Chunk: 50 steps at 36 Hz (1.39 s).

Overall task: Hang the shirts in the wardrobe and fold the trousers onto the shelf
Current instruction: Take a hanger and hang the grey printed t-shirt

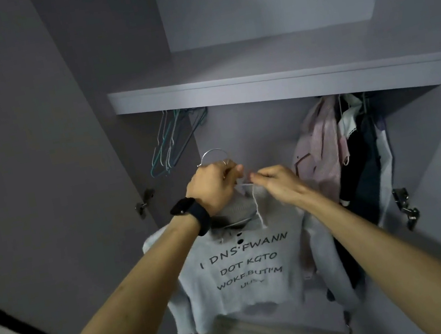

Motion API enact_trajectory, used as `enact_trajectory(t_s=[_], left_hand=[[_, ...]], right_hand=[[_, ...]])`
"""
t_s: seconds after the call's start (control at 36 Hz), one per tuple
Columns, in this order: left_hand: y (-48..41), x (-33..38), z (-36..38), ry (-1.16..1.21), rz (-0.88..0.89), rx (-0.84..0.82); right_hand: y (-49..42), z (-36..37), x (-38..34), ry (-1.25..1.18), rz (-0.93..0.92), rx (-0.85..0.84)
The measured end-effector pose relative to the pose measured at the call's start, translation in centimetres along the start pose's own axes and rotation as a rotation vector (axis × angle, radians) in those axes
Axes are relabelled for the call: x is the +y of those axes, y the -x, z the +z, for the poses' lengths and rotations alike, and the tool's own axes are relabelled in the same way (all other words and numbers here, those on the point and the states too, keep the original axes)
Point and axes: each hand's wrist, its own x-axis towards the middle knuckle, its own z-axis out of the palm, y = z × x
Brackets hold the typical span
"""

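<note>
A light grey shirt (249,267) with black printed words hangs on a metal hanger (212,154) in front of the open wardrobe. My left hand (214,188), with a dark watch on the wrist, grips the hanger's neck just under the hook. My right hand (274,184) pinches the shirt's collar next to it. The hook is free in the air, below the shelf (272,84), and the hanging rail is hidden behind the shelf's front edge.
Several empty wire hangers (176,142) hang at the left under the shelf. Several hung garments (349,150), pink, white and dark, fill the right side. The wardrobe's left door (37,169) stands open, with a hinge (144,202) on it.
</note>
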Motion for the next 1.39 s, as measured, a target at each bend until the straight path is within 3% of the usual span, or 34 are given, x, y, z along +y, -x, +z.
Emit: enact_trajectory(t_s=[0.14,0.25,0.31,0.39,0.44,0.5,0.58,0.69,0.81,0.92,1.0,1.06,1.11,1.17,1.28,1.33,1.39], left_hand=[[-0.3,0.3,-0.7,-0.104,-0.081,-0.094],[0.0,0.5,-0.8,-0.233,-0.104,-0.092],[0.5,0.4,-0.8,-0.297,-0.103,-0.088],[0.8,-0.1,-1.3,-0.312,-0.081,-0.055],[0.8,-0.3,-1.7,-0.28,-0.04,-0.02],[0.8,-0.3,-2.0,-0.256,-0.008,-0.002],[1.0,-0.1,-2.1,-0.269,-0.057,-0.025],[1.0,0.6,-1.5,-0.393,-0.033,-0.017],[0.5,1.5,-1.3,-0.466,-0.04,-0.037],[0.2,1.9,-1.1,-0.522,-0.016,-0.025],[0.2,1.4,-1.7,-0.518,-0.028,-0.018],[0.3,1.0,-2.1,-0.51,-0.049,-0.02],[0.5,0.6,-2.4,-0.481,-0.071,-0.011],[0.7,0.2,-2.6,-0.424,-0.091,0.015],[0.8,-0.9,-2.8,-0.277,-0.15,0.063],[0.7,-1.5,-2.8,-0.218,-0.147,0.051],[0.7,-1.9,-2.8,-0.194,-0.121,0.005]], right_hand=[[1.1,0.6,1.0,0.032,-0.046,0.055],[1.4,1.6,2.4,0.239,-0.146,0.317],[1.7,1.3,2.8,0.214,-0.134,0.409],[1.6,-0.2,2.9,-0.128,0.121,0.389],[1.2,-1.2,2.7,-0.425,0.337,0.261],[0.8,-1.6,2.5,-0.535,0.457,0.154],[0.4,-1.1,2.6,-0.354,0.448,0.181],[3.1,0.5,1.0,0.233,0.242,0.341],[4.2,2.8,-1.3,0.425,0.192,0.208],[3.5,3.6,-1.9,0.598,0.16,0.194],[3.3,3.2,-1.0,0.529,0.159,0.245],[2.7,2.5,-0.1,0.237,0.257,0.287],[2.1,2.0,0.2,-0.229,0.417,0.27],[1.7,2.0,0.9,-0.399,0.522,0.238],[2.5,2.3,3.3,0.184,0.378,0.24],[3.1,2.4,4.1,0.298,0.322,0.286],[3.2,2.9,4.5,0.252,0.196,0.387]])
